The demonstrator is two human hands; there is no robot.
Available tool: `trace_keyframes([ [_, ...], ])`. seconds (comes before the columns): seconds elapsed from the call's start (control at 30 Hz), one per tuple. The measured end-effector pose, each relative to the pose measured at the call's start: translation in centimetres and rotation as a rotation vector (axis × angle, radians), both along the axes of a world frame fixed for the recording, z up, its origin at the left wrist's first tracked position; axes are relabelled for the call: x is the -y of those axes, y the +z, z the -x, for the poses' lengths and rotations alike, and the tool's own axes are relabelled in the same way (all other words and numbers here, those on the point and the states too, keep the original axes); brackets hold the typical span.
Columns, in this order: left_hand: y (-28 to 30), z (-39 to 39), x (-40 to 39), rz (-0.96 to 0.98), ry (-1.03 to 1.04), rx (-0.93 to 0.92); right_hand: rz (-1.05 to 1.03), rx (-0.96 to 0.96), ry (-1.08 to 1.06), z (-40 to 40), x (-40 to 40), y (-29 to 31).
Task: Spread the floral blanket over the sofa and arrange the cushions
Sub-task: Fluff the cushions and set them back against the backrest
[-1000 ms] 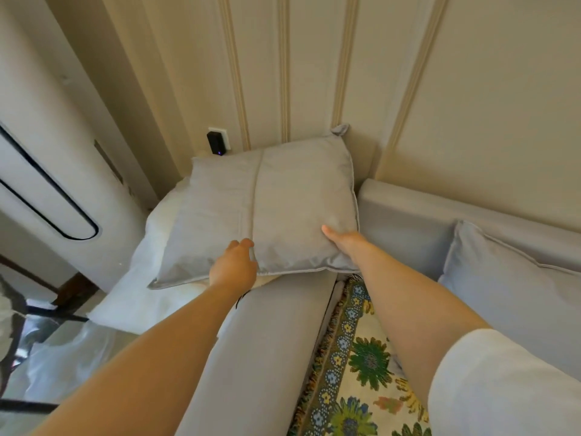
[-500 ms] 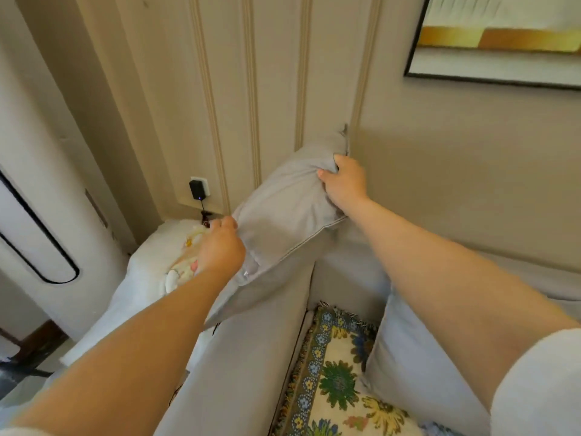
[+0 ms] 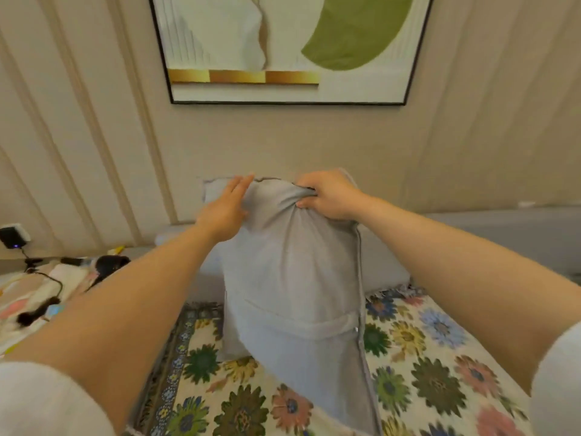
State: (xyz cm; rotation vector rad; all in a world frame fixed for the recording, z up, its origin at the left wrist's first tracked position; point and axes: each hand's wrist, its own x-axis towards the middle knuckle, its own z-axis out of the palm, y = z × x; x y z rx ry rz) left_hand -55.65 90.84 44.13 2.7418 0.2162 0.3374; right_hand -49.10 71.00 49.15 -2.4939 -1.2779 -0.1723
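The grey cushion [image 3: 292, 278] stands upright in the middle of my view, its lower edge resting on the floral blanket [image 3: 418, 357] that already covers the sofa [image 3: 490, 234] seat, its top rising toward twelve o'clock against the backrest. I judge it light and soft: the fabric puckers into deep folds where I hold it, so it will give under any squeeze and sag if carried by one corner. The cover looks matte and easy to keep hold of, nothing fragile about it. The best places to take it are the two top corners or the piped side seam at three o'clock, where the cloth is doubled.

My right hand [image 3: 327, 196] sits at one o'clock on the top edge, fingers curled and thumb tucked under, the grip clenched on a bunch of the cushion's fabric. My left hand [image 3: 224, 209] lies at eleven o'clock, fingers straight and together, flat against the upper left face, a released grip that presses and does not pinch. Both forearms reach forward from the lower corners, wrists roughly level.

A framed picture [image 3: 286, 48] hangs on the wall at twelve o'clock; a plugged-in charger [image 3: 12, 236] shows at nine.
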Motion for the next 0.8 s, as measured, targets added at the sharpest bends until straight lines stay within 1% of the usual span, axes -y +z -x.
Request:
trace_keyframes([
  [0.07,-1.5,-1.5,4.6,0.053,-0.154,-0.136,0.103,0.039,-0.009,-0.8,4.6,-1.1],
  [0.17,-3.4,-3.6,10.9,0.138,-0.249,-0.278,0.237,0.144,-0.031,-2.0,10.5,-2.7],
  [0.27,-4.8,-6.0,16.3,0.198,-0.341,-0.368,0.283,0.113,-0.087,-3.6,15.7,-4.6],
  [0.37,-5.3,-8.9,21.4,0.332,-0.449,-0.481,0.345,0.075,-0.165,-4.9,20.2,-5.5],
  [0.43,-5.5,-10.5,24.5,0.315,-0.499,-0.480,0.357,0.079,-0.208,-5.5,22.7,-6.0],
  [0.5,-5.5,-12.2,27.3,0.249,-0.518,-0.424,0.372,0.106,-0.263,-6.2,25.3,-6.6],
  [0.63,-5.7,-15.3,32.9,0.231,-0.544,-0.299,0.294,0.132,-0.412,-8.0,31.3,-8.4],
  [0.67,-5.8,-16.2,34.5,0.233,-0.551,-0.263,0.224,0.130,-0.465,-8.9,33.2,-9.1],
  [0.73,-6.2,-17.6,37.3,0.270,-0.540,-0.205,0.013,0.114,-0.596,-10.6,36.4,-10.6],
  [0.8,-6.9,-19.4,40.3,0.289,-0.521,-0.164,-0.156,0.049,-0.687,-13.0,40.2,-12.2],
])
